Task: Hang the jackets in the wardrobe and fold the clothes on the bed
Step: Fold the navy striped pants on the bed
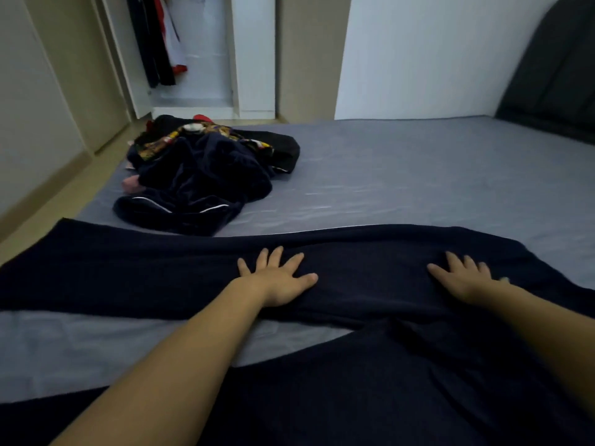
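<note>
Grey bed (402,175) fills the room; a dark garment (161,268) lies spread across its near edge. Left hand (278,280) and right hand (463,281) press flat, fingers apart, smoothing it for folding. Unfolded pile (199,175) waits at eleven o'clock, before the wardrobe (254,59).

A white wall (418,56) rises beyond the grey-sheeted mattress (402,175), and a dark padded headboard (553,72) stands at the far right. To the left runs a pale beige floor (64,201) along beige panels (74,78). The light is dim and cool.
</note>
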{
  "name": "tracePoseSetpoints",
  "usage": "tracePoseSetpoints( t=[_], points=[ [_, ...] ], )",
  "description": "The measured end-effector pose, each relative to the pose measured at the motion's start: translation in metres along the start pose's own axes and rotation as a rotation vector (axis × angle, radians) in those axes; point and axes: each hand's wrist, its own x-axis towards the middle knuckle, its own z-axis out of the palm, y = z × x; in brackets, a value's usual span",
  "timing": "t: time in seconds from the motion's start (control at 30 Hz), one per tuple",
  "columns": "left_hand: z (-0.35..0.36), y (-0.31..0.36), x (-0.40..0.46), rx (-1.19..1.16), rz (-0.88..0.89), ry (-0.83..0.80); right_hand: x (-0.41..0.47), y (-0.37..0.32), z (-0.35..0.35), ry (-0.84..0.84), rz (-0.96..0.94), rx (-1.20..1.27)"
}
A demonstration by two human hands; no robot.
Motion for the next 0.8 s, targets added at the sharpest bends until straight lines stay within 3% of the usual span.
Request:
tracePoseSetpoints(
  t=[0.13,0.27,0.33,0.4,0.43,0.5,0.57,0.67,0.73,0.8],
  points=[
    [-0.001,0.060,0.048,-0.131,0.128,0.207,0.049,0.049,-0.015,0.165,0.104,0.106],
    [-0.014,0.096,0.104,0.002,0.007,0.403,0.089,0.045,-0.039,0.473,0.115,0.194],
    [-0.024,0.101,0.126,-0.001,-0.063,0.246,0.110,0.049,-0.058,0.301,0.068,0.187],
    [-0.035,0.105,0.142,0.016,-0.104,0.124,0.122,0.057,-0.077,-0.060,-0.037,0.198],
    [-0.040,0.107,0.148,0.010,-0.109,0.136,0.122,0.062,-0.082,-0.180,-0.071,0.249],
    [-0.043,0.111,0.156,0.034,-0.095,0.256,0.125,0.073,-0.086,-0.216,-0.147,0.234],
    [-0.039,0.114,0.156,0.190,-0.076,0.504,0.132,0.078,-0.089,0.024,-0.225,0.158],
    [-0.024,0.131,0.143,0.390,-0.099,0.816,0.152,0.080,-0.101,0.617,-0.280,0.286],
    [-0.007,0.151,0.126,0.347,-0.003,0.798,0.159,0.083,-0.094,0.928,-0.392,0.178],
    [0.019,0.170,0.106,0.244,0.197,0.689,0.164,0.090,-0.068,1.018,-0.487,-0.002]
  ],
)
